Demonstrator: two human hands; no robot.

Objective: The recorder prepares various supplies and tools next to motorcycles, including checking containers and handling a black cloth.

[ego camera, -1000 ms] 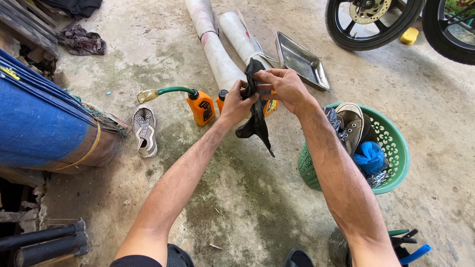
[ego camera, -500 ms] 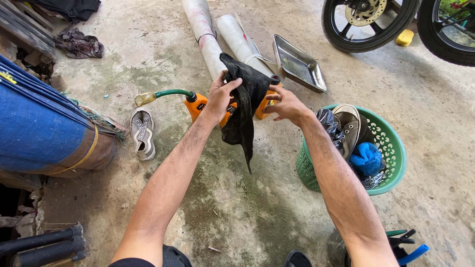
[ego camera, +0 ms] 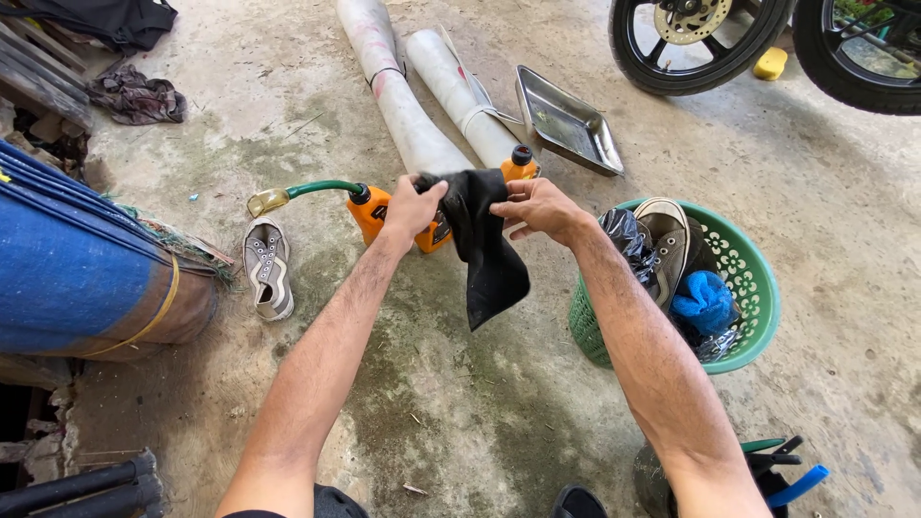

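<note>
I hold a black cloth (ego camera: 489, 259) stretched between both hands above the concrete floor. My left hand (ego camera: 411, 209) pinches its upper left edge and my right hand (ego camera: 539, 205) grips its upper right edge. The cloth hangs down flat below my hands. Right behind it stand two orange bottles (ego camera: 376, 213) with black caps, one fitted with a green hose and a clear funnel tip (ego camera: 269, 200).
A green basket (ego camera: 758, 278) at the right holds a grey shoe (ego camera: 666, 236), a blue cloth and black plastic. Another grey shoe (ego camera: 267, 267) lies at the left beside a blue barrel (ego camera: 77, 259). White rolls (ego camera: 403, 96), a metal tray (ego camera: 564, 123) and motorcycle wheels (ego camera: 691, 38) lie beyond.
The cloth was bunched between my hands, then lifted by my left hand; now both hands hold it spread open by its top edge, lower than before.
</note>
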